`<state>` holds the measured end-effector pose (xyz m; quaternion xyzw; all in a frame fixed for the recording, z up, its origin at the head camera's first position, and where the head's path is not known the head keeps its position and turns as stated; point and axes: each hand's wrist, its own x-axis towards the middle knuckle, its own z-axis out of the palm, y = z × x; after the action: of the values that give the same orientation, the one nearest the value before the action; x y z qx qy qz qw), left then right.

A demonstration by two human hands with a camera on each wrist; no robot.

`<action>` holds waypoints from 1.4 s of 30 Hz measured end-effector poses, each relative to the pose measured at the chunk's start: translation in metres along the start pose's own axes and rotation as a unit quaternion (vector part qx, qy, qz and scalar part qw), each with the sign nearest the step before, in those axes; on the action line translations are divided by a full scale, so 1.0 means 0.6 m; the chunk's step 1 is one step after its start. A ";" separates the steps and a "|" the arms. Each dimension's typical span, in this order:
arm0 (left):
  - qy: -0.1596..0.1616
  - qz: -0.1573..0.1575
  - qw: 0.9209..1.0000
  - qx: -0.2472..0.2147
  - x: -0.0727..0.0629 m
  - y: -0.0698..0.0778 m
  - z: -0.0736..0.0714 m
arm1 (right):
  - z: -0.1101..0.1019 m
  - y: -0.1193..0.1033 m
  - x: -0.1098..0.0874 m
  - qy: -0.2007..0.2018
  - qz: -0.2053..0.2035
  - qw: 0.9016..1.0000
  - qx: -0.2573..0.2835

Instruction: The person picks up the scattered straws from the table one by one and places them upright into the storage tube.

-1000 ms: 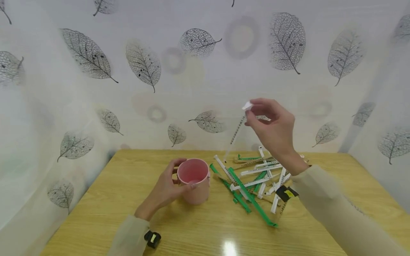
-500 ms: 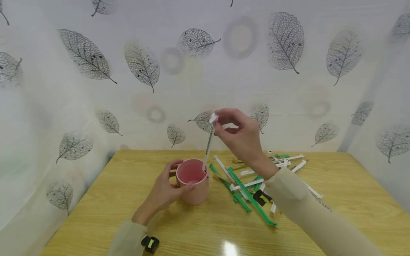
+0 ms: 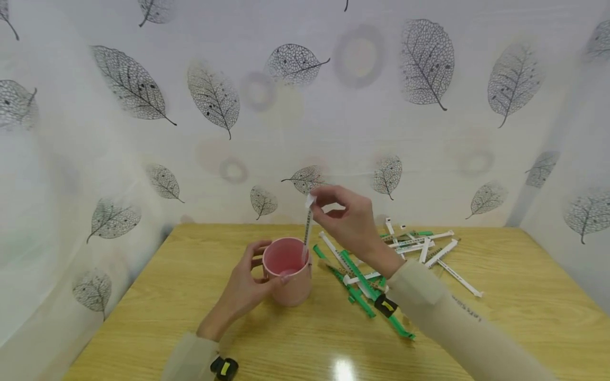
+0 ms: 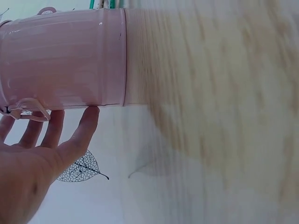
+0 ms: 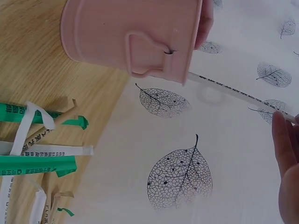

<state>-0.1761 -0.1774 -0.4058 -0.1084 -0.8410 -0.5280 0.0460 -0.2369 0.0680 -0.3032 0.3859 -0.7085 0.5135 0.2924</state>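
A pink metal bucket (image 3: 292, 288) stands upright on the wooden table. My left hand (image 3: 243, 288) holds it from the left side, thumb across the front near the rim and fingers behind. In the left wrist view, fingertips (image 4: 88, 116) touch the bucket's wall beside a small loop handle. Above the bucket, my right hand (image 3: 345, 219) pinches the top end of a slim white paper-wrapped straw (image 3: 308, 227) with printed text. The straw's lower end is inside the bucket, near the right of the rim; how deep its tip reaches is unclear.
Right of the bucket, a loose pile of white, green and brown paper-wrapped straws (image 3: 357, 299) lies crisscrossed, partly beneath my right forearm. A leaf-patterned cloth (image 3: 305, 116) hangs behind and at both sides of the table (image 3: 190, 286).
My right hand has carried the white straw leftward from over the pile, then lowered its end into the bucket. The left hand and the bucket have stayed put.
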 end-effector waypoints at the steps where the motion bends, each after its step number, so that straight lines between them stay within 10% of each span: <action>1: 0.000 0.001 1.000 -0.002 0.000 0.000 0.000 | 0.002 0.003 -0.003 -0.005 0.003 1.000 0.000; 29: 0.008 -0.010 1.000 -0.001 0.005 0.001 0.007 | 0.005 0.050 -0.053 -0.093 0.068 0.991 -0.059; 32: 0.008 -0.008 1.000 0.006 0.006 0.001 0.006 | -0.013 0.054 -0.063 -0.167 0.135 0.968 -0.130; 37: 0.017 -0.011 1.000 0.014 0.005 -0.001 0.004 | -0.036 0.069 -0.093 -0.326 0.216 0.889 -0.238; 42: 0.018 -0.012 1.000 0.008 0.007 -0.003 0.004 | -0.047 0.082 -0.117 -0.349 0.226 0.866 -0.279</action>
<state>-0.1806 -0.1752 -0.4076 -0.0889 -0.8455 -0.5236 0.0555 -0.2407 0.1208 -0.3765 0.2719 -0.9457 0.1779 -0.0024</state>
